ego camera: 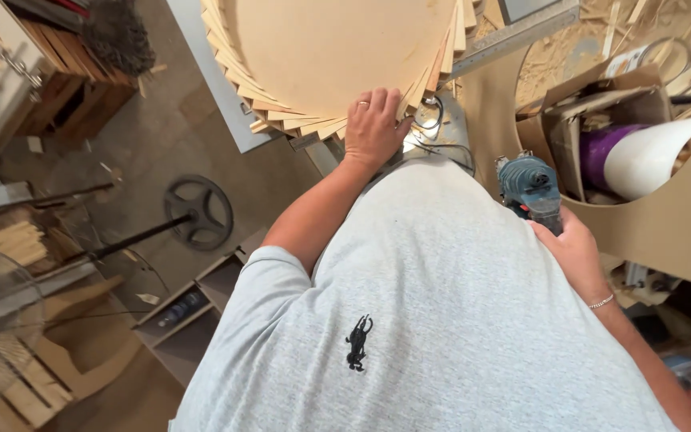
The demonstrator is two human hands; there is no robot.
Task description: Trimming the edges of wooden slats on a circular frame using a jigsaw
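While the left hand [373,128] lies flat, fingers spread, on the fanned edge of the round pale plywood disc ringed with thin overlapping wooden slats [333,52], gripping nothing, the right hand [573,252] is closed around the handle of a blue-green power nailer [531,188] held against the grey shirt [433,320]. Just beside the tool stands a brown cardboard box [649,216] holding a white-and-purple roll [641,156].

The left hand [373,128] rests flat on the near edge of a round fanned wooden-slat piece [329,48]. The right hand [573,252] grips a blue power tool [529,188].
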